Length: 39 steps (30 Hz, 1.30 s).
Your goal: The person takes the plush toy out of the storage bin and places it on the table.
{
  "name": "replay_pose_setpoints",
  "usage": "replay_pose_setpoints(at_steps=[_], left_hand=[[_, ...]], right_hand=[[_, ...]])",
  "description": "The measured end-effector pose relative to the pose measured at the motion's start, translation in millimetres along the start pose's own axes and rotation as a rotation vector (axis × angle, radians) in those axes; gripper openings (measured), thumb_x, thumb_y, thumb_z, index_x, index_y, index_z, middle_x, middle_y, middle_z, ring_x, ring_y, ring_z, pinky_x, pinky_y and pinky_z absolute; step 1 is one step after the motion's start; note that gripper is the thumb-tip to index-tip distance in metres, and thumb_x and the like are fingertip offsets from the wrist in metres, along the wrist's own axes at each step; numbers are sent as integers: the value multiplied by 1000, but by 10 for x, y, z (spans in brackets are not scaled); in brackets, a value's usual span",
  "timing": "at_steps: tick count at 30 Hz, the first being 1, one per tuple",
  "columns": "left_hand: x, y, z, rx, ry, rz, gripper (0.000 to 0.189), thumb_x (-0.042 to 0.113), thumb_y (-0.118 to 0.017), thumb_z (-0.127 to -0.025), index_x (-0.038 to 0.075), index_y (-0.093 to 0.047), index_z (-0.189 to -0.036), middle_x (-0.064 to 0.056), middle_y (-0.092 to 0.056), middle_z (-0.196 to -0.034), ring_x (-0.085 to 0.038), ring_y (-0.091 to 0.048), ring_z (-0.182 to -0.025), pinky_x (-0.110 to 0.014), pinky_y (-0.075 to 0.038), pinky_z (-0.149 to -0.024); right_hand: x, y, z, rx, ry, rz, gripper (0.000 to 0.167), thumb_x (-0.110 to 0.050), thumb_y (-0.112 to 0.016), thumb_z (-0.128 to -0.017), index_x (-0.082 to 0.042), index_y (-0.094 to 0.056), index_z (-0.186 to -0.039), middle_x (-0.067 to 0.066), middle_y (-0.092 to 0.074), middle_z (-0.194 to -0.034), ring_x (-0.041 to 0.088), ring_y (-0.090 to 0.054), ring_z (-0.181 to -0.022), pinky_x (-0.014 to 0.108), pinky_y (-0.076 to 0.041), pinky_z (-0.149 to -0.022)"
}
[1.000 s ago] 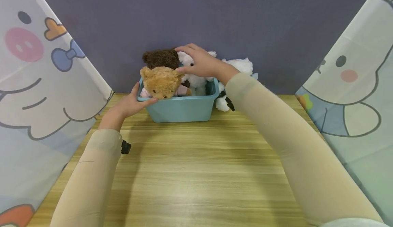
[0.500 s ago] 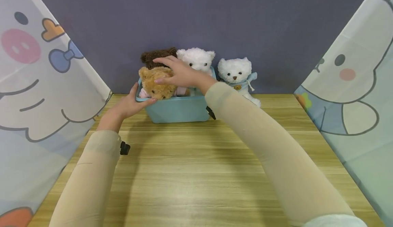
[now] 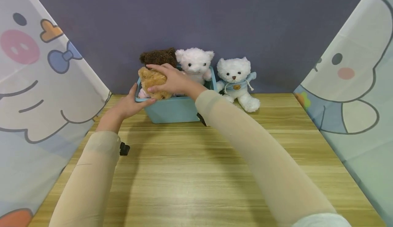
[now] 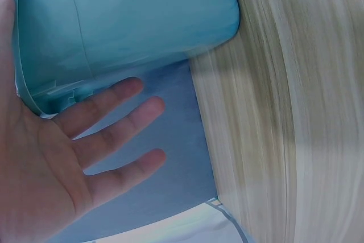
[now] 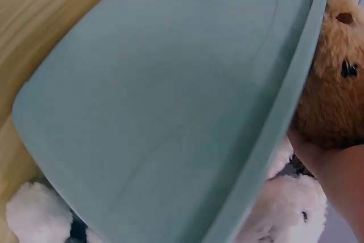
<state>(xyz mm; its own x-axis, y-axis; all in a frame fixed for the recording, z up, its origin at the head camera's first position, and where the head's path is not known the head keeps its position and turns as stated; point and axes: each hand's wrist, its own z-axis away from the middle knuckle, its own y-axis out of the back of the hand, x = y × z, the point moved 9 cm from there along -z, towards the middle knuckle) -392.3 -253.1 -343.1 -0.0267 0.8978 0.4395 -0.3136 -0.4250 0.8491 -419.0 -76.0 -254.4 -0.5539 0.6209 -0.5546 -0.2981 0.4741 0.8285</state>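
Note:
A tan teddy bear sits at the left front of a light blue plastic bin. My right hand grips its head, thumb on the face side and fingers over the top. In the right wrist view, the bear's face shows beside the bin's rim. At the bin's front left corner, my left hand rests with its thumb on the rim. Three of its fingers extend straight and spread outside the bin in the left wrist view.
Behind the tan bear is a dark brown plush bear, and beside it a white plush, both in the bin. Another white bear in a blue top sits right of the bin. A grey wall backs the wooden table.
My right hand has moved left and down from the white plush onto the tan bear's head, uncovering both white plush toys. My left hand has stayed at the bin's corner.

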Motion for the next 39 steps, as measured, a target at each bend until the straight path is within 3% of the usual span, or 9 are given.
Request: replay_pose_setpoints(at_steps=[7, 17, 23, 30, 39], left_hand=[[-27, 25, 0, 4, -2, 12, 132, 97, -41, -87, 22, 38, -162, -44, -17, -168, -67, -39, -144, -78, -41, -111], [-71, 31, -5, 4, 8, 9, 134, 99, -40, -84, 23, 39, -161, -44, -14, -169, -68, -35, -146, -79, -39, -112], [-64, 20, -10, 10, 0, 3, 133, 99, -39, -84, 24, 39, -161, -43, -17, -169, -67, -40, -143, -78, -42, -110], [-45, 12, -10, 10, -10, 3, 133, 99, -40, -85, 24, 39, -161, -43, -18, -168, -66, -43, -142, -78, -44, -108], [-70, -26, -49, 0, -9, 39, 134, 99, -42, -83, 26, 39, -160, -39, -10, -172, -66, -33, -149, -79, -39, -112]], right_hand=[[28, -50, -26, 68, -13, 42, 93, -70, -71, -92, -49, -22, -168, -1, -32, -171, 24, -38, -156, 56, -29, -131], [90, -79, -60, 120, -23, -10, 88, -70, -73, -91, -46, -33, -166, -1, -34, -170, 26, -42, -153, 54, -39, -125], [127, -58, -33, 198, -3, -91, 86, -64, -78, -90, -38, -43, -163, -2, -47, -157, 20, -53, -140, 48, -48, -117], [157, -23, -4, 280, 14, -193, 81, -59, -89, -82, -41, -55, -153, -7, -54, -150, 13, -57, -130, 44, -51, -111], [62, 115, 119, 402, 107, -280, 63, -46, -92, -82, -35, -68, -140, -11, -61, -139, 9, -59, -125, 33, -51, -106]])
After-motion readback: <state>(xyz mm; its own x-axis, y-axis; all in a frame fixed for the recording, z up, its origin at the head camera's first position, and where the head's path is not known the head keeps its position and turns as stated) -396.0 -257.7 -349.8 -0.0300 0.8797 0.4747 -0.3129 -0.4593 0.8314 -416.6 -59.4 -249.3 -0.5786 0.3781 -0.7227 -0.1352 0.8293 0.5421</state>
